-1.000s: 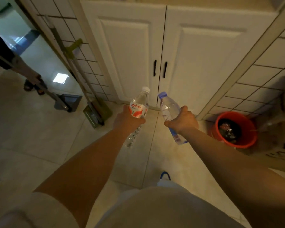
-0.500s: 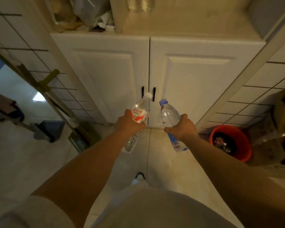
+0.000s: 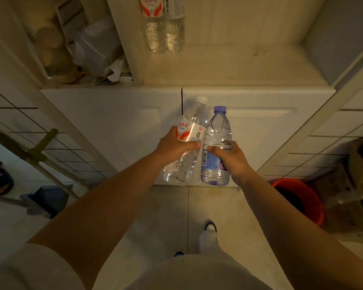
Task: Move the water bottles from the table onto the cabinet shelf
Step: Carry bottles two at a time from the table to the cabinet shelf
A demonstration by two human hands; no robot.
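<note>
Person at the cabinet, 1 bottle per hand. Left hand (image 3: 172,146) wraps the red-label bottle (image 3: 188,141) at mid-body, cap tilted up and slightly right. Right hand (image 3: 228,158) wraps the blue-cap bottle (image 3: 217,143) lower down, near upright. The 2 bottles sit side by side, touching or nearly so, in front of the closed cabinet doors (image 3: 134,126). Open shelf (image 3: 228,65) lies above and beyond both hands; 2 shelved bottles (image 3: 165,28) already stand at its back left. Both hands look about equally near; next move is likely up and forward, with free space to the right.
</note>
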